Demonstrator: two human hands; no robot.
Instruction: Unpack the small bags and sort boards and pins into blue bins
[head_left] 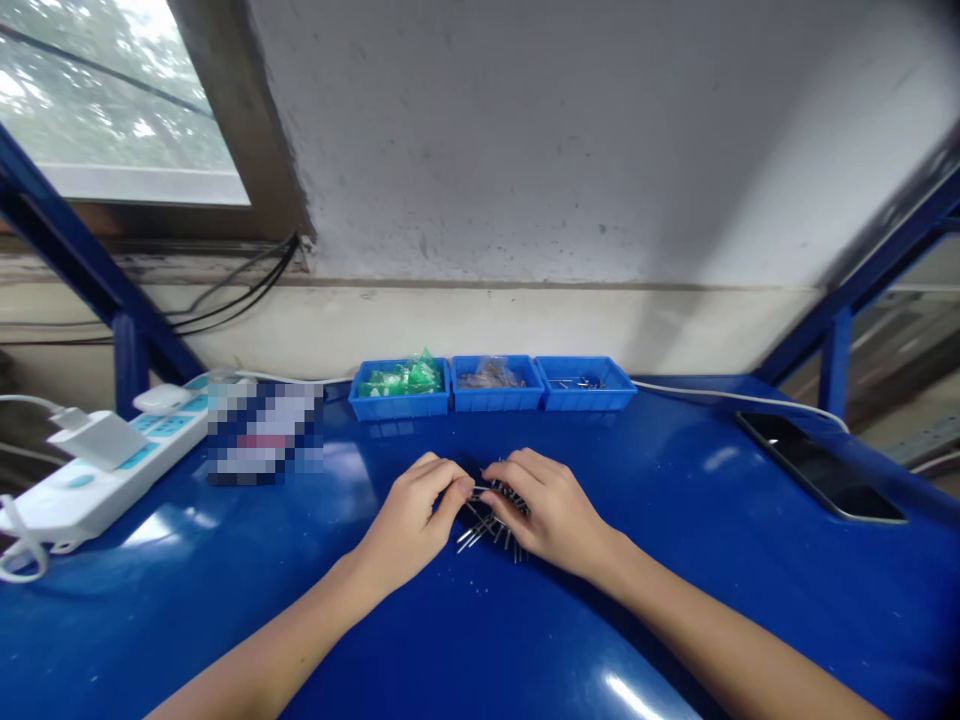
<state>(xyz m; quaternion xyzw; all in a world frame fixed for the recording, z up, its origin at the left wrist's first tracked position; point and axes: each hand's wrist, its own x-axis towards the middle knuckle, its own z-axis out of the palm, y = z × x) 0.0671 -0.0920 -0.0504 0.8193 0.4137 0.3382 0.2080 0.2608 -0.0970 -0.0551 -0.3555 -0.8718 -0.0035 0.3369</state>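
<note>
Over the blue table (420, 640), both hands meet close together in the middle. My left hand (420, 505) is closed, with thumb and forefinger pinching one end of a thin metal rod (480, 488). My right hand (551, 510) is closed around the rod's other end, thumb below and fingers above; its fingertips partly hide the grip. Beneath and between the hands lies a loose pile of thin metal rods (472, 537), pointing in several directions. Part of that pile is covered by my right hand.
Three blue bins stand along the back: one with green plastic packets (405, 378), one with clear bags (491, 374), one with small metal pieces (577, 383). A power strip (97, 490) and a blurred-out object (262, 435) lie left; a phone (817, 467) lies right.
</note>
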